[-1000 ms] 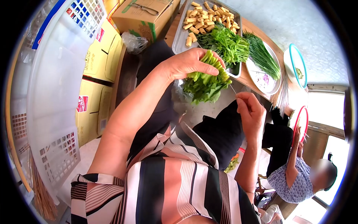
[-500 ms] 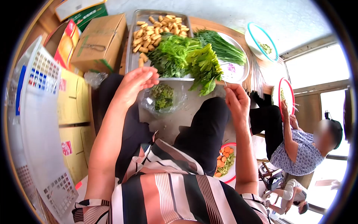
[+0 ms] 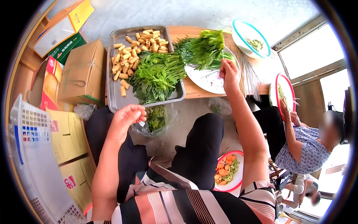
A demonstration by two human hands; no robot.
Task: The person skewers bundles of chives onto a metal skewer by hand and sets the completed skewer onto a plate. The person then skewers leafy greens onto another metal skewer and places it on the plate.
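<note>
My right hand [image 3: 230,71] pinches the end of a thin skewer, which carries a bunch of leafy greens [image 3: 209,48] above the white plate [image 3: 203,79]. Long green chives [image 3: 182,47] lie beneath that bunch. My left hand [image 3: 130,116] is empty with its fingers loosely curled and apart, just below the metal tray's front edge. On the metal tray [image 3: 135,98] are tan rolled pieces [image 3: 125,61] and a heap of leafy greens [image 3: 158,74]. Below it, a plastic bag [image 3: 156,118] holds more greens.
Thin skewers [image 3: 248,76] lie beside the plate. A blue-rimmed bowl [image 3: 251,40] stands behind. A red-rimmed bowl [image 3: 228,170] holds carrot slices below. Cardboard boxes [image 3: 80,72] and a white basket [image 3: 43,164] stand left. A person [image 3: 304,143] sits right, holding a red-rimmed basket [image 3: 276,93].
My left hand has let go of the skewered greens and moved away from them. My right hand has carried them from in front of me over to the plate. The view has shifted.
</note>
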